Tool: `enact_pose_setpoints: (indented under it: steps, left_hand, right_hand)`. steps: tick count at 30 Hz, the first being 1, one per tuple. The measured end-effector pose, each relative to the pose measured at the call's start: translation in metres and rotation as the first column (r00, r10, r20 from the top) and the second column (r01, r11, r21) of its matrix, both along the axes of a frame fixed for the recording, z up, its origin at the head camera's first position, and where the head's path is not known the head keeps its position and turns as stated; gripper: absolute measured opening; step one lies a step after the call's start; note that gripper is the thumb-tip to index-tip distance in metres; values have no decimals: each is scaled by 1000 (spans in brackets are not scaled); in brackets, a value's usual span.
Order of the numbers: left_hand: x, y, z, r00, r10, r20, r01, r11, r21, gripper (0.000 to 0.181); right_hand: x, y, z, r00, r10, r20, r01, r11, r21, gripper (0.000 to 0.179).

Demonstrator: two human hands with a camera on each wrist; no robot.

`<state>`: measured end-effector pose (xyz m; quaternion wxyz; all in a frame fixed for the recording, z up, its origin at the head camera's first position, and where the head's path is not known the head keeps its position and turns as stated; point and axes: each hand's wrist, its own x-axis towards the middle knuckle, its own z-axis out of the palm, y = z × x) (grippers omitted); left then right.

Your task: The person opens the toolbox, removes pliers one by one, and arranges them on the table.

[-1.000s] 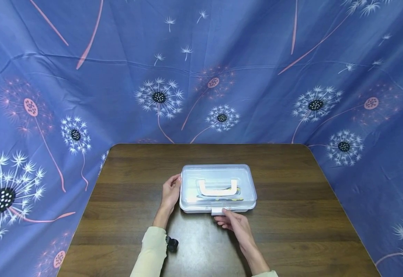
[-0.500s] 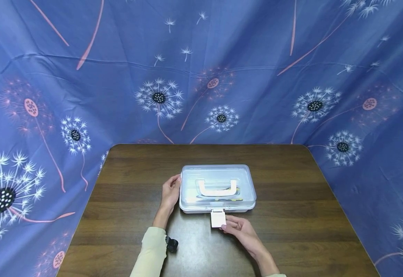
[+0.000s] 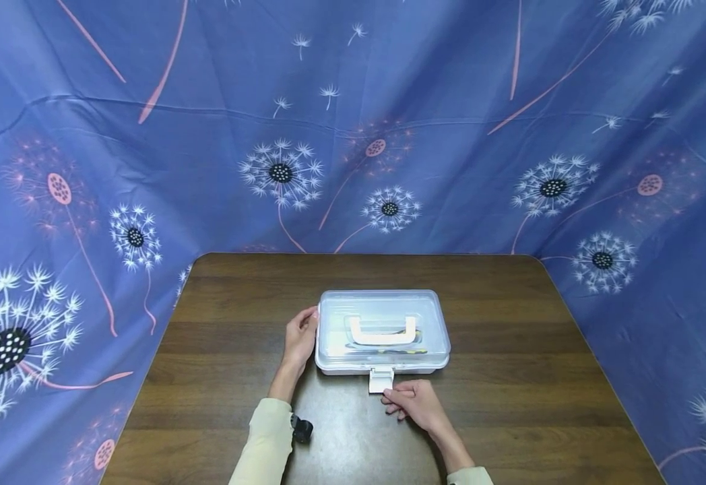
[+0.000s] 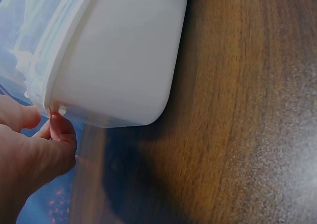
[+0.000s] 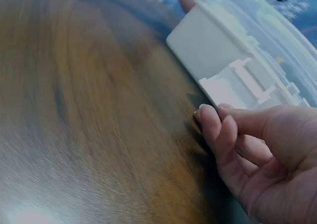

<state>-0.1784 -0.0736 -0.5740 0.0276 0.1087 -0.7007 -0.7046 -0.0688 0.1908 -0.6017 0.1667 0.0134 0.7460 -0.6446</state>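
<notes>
The case (image 3: 383, 323) sat near the middle of the worktop (image 3: 510, 404), its clear lid (image 3: 341, 313) down. The white latch (image 3: 380, 381) stood swung outward from the near side. Your right grip (image 3: 418, 404) pinched the latch at its near right corner; your left grip (image 3: 299, 340) pinched the case's rim at the left side. The step in hand appeared to be unlatching. The next move likely called for releasing the latch, then raising the lid evenly while your left grip kept the case from sliding. Patterned cloth (image 3: 207, 168) hung beyond the far edge.
</notes>
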Motion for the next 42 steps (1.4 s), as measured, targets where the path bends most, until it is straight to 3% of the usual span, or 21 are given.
enact_pose_setpoints:
  steps: [3, 9, 22, 26, 33, 39, 42]
  left_hand:
    - [0, 0, -1, 1000, 4, 10, -4, 1000, 4, 32]
    - [0, 0, -2, 1000, 0, 14, 0, 1000, 9, 32]
    - [0, -1, -1, 1000, 0, -3, 0, 1000, 15, 33]
    - [0, 0, 1, 1000, 2, 6, -2, 1000, 11, 33]
    - [2, 0, 1, 1000, -9, -5, 9, 1000, 8, 35]
    - [2, 0, 0, 1000, -6, -3, 6, 1000, 15, 34]
    - [1, 0, 0, 1000, -4, 3, 4, 1000, 17, 33]
  right_hand:
    - [-5, -4, 0, 998, -61, 29, 59, 997, 54, 31]
    - [-12, -11, -4, 982, -163, 100, 157, 985, 67, 36]
    - [-5, 0, 5, 984, -129, 123, 131, 991, -4, 38]
    - [-1, 12, 8, 977, -183, 106, 185, 983, -9, 36]
    - [4, 34, 13, 945, -325, 36, 324, 945, 46, 33]
    - [5, 54, 18, 921, -388, -31, 388, 905, 173, 48]
    - [4, 62, 21, 911, -406, -80, 413, 893, 179, 57]
